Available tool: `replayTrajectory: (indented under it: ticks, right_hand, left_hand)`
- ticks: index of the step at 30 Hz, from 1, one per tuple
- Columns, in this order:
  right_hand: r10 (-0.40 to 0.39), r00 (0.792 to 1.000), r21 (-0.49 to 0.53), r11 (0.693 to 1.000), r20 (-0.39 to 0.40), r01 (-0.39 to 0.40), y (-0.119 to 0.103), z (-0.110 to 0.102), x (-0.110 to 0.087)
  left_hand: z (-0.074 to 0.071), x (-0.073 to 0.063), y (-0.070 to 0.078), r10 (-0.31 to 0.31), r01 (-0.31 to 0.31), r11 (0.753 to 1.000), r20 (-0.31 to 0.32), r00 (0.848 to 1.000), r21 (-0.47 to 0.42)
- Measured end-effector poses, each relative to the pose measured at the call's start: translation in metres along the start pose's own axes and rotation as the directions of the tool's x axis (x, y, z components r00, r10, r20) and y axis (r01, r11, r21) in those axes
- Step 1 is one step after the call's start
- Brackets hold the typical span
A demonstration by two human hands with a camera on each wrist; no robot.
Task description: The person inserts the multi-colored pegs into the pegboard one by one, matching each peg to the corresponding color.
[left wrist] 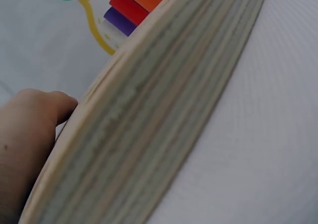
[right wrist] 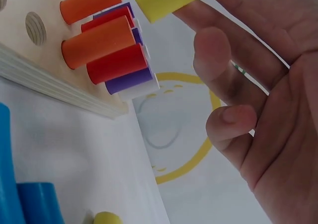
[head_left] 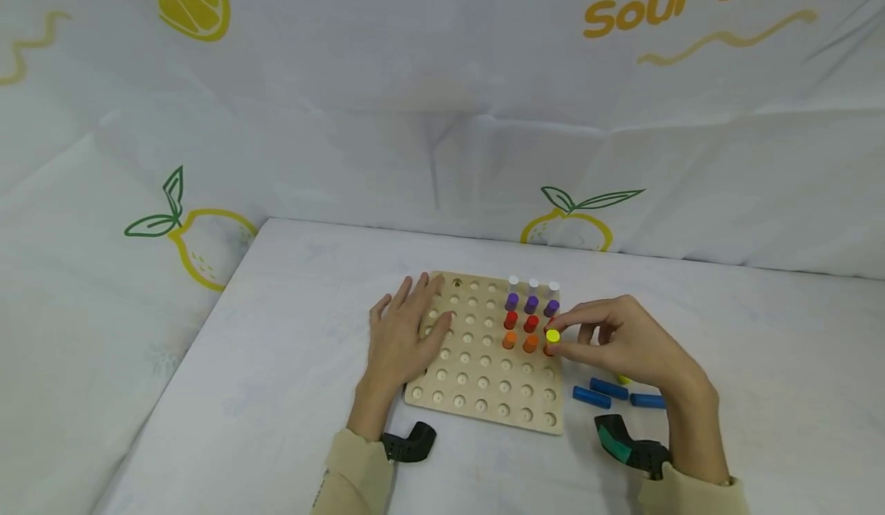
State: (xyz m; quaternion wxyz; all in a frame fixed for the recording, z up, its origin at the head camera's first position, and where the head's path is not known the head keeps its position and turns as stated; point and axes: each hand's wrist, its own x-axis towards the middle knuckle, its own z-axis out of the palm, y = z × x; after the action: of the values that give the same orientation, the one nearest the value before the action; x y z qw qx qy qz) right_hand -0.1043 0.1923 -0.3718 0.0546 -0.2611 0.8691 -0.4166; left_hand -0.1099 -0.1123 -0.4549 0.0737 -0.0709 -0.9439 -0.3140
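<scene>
- Nearest are two light sleeves (head_left: 359,469), with a dark device (head_left: 412,444) at the left wrist and a black-and-green one (head_left: 625,442) at the right.
- Three blue pegs (head_left: 591,397) lie on their sides on the white-covered counter (head_left: 276,346), to the right of the board's near corner.
- Just beyond them lies a second yellow peg (head_left: 624,380), mostly hidden by the right hand in the head view.
- The wooden board (head_left: 494,396) rests flat on the counter, with bare rows of round holes in its near part and down its left side.
- The left hand (head_left: 404,334) is spread wide over the board's left side, fingers extended and thumb over the holes; it grasps no peg.
- The right hand (head_left: 632,346) pinches a yellow peg (head_left: 552,336) between thumb and forefinger, clear of the board near its right edge. In the head view this peg partly covers the rightmost orange one.
- Upright in the board's right-hand columns stand, row behind row, three orange pegs (head_left: 530,343), three red pegs (head_left: 531,323), the rightmost partly covered by the fingers, three purple pegs (head_left: 531,304) and three white pegs (head_left: 533,284) by the far edge.
- Farthest back hangs a pale cloth (head_left: 346,154) with lemon prints and orange lettering.
</scene>
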Motion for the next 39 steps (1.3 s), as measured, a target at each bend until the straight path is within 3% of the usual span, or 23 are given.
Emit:
replayTrajectory:
  ticks: [5, 16, 24, 32, 39]
  right_hand:
    - [0.020, 0.998, 0.063, 0.998, 0.060, -0.024, -0.005, 0.004, 0.004]
    - [0.022, 0.979, 0.129, 0.990, 0.201, -0.048, -0.010, 0.018, 0.015]
    - [0.023, 0.969, 0.186, 0.980, 0.247, -0.071, -0.011, 0.026, 0.019]
    - [0.068, 0.937, 0.193, 0.971, 0.344, -0.141, -0.016, 0.032, 0.022]
    - [0.099, 0.933, 0.144, 0.977, 0.346, -0.157, -0.017, 0.033, 0.023]
  left_hand:
    - [-0.001, -0.001, -0.001, 0.030, -0.030, 1.000, 0.030, 0.999, 0.007]
    - [-0.001, -0.001, 0.000, 0.014, -0.014, 1.000, 0.037, 0.999, -0.002]
    - [0.000, 0.000, 0.000, 0.004, -0.004, 1.000, 0.046, 0.999, -0.006]
    - [0.000, 0.000, 0.000, 0.000, 0.000, 1.000, 0.050, 0.999, -0.002]
    - [0.000, 0.000, -0.001, 0.007, -0.007, 1.000, 0.043, 0.999, 0.003]
